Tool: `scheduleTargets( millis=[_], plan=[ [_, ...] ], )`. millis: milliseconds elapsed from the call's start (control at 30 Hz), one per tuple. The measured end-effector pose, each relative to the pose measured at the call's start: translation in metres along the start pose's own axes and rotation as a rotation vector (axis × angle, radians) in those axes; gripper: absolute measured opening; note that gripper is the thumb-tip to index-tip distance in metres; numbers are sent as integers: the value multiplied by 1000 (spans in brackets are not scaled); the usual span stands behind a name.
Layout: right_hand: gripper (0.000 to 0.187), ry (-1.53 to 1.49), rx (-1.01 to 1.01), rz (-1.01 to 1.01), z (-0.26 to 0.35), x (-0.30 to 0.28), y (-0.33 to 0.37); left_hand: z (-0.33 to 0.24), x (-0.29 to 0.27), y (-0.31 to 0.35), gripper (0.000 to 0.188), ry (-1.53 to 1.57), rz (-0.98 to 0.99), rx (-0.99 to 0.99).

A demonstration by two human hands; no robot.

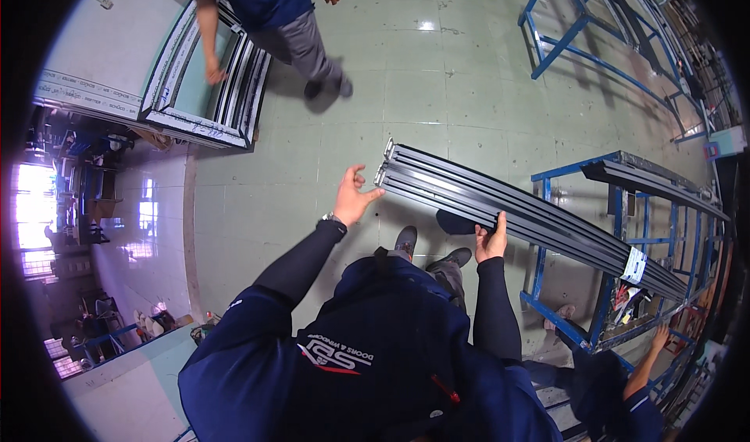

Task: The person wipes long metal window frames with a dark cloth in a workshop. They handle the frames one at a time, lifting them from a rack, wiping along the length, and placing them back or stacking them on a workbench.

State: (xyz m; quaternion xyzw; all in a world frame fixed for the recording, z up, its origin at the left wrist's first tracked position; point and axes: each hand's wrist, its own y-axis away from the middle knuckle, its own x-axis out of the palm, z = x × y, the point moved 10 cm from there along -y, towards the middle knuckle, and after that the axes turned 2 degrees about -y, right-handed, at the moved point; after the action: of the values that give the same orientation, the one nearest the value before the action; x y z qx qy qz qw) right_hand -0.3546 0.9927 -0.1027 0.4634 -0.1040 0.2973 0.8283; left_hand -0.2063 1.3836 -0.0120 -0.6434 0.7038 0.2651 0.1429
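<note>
A long bundle of dark grey window-frame profiles (461,186) runs from in front of me toward the lower right, over a blue metal rack. My right hand (491,241) grips its near edge, thumb on top and fingers underneath. Close to the bundle's left end, my left hand (358,200) is open, thumb and fingers apart. Whether its thumb touches the profile end is hard to tell. A white label (634,264) is wrapped around the bundle farther along.
The blue rack (539,261) stands at the right, with another dark profile (656,182) across it. One person (269,4) walks by a framed window (199,78) at the upper left. Another person (601,387) is at the lower right. A blue stand (558,47) occupies the upper right.
</note>
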Motion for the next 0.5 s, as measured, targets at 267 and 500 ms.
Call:
scheduleTargets(
  millis=[267,500],
  plan=[
    [38,1,6,1,2,5,4,-29,14,-33,68,-249,401,208],
    [43,7,-21,6,5,3,2,-33,-3,-42,56,-285,369,262]
  ],
)
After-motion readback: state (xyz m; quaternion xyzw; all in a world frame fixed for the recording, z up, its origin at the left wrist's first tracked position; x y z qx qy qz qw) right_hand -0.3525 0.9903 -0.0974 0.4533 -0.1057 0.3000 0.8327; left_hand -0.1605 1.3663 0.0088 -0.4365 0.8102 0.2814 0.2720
